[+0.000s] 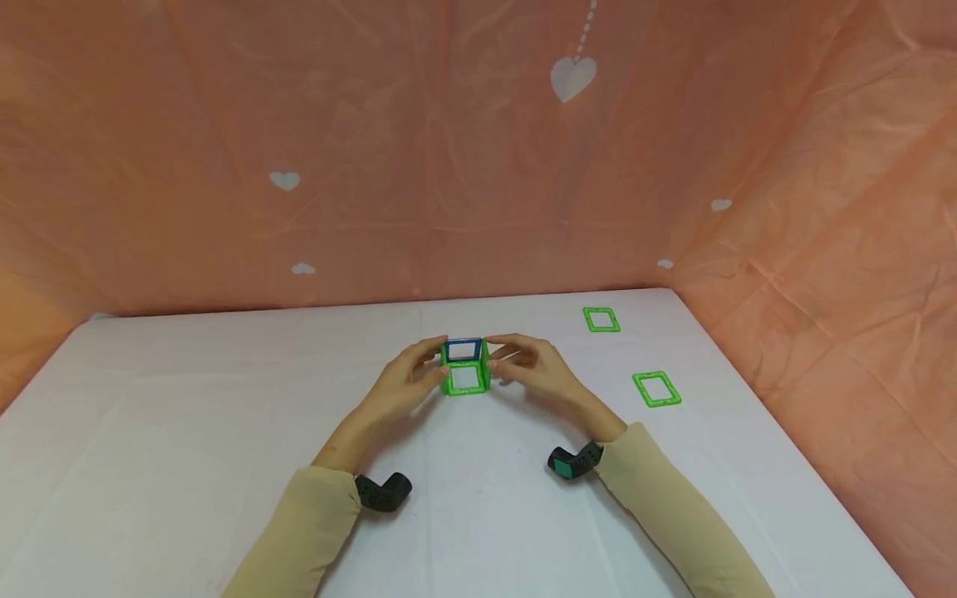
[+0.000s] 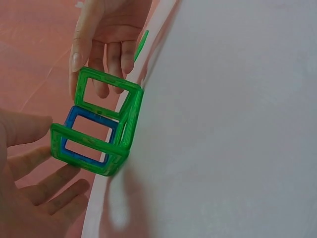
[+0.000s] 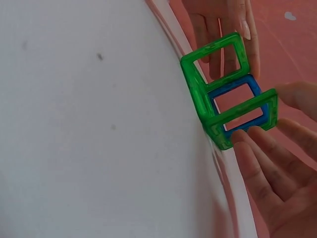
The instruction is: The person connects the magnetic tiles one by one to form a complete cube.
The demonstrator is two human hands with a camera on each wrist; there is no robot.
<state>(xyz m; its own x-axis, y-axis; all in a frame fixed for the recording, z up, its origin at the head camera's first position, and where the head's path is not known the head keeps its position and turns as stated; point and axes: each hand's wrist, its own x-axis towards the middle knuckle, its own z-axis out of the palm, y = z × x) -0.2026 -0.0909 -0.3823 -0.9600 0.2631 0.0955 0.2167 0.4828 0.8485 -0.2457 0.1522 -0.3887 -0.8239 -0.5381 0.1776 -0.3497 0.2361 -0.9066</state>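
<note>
A small box of magnetic building tiles stands near the far side of the table between both hands. One green tile [image 1: 467,391] forms its near face, green tiles flank it, and a blue tile [image 1: 462,359] shows behind in the head view. Both wrist views show open space between the side tiles, with the blue tile [image 2: 71,118] linking them. My left hand [image 1: 399,382] grips the left side tile by its edges, thumb nearer me. On the opposite side, my right hand [image 1: 538,365] holds the right side tile between thumb and fingers.
Two loose green tiles lie flat on the white table [image 1: 187,415] to the right: one tile [image 1: 604,330] farther back, another tile [image 1: 665,404] closer. An orange curtain [image 1: 449,166] with pale hearts borders the back and right. Black wrist devices hang below both sleeves.
</note>
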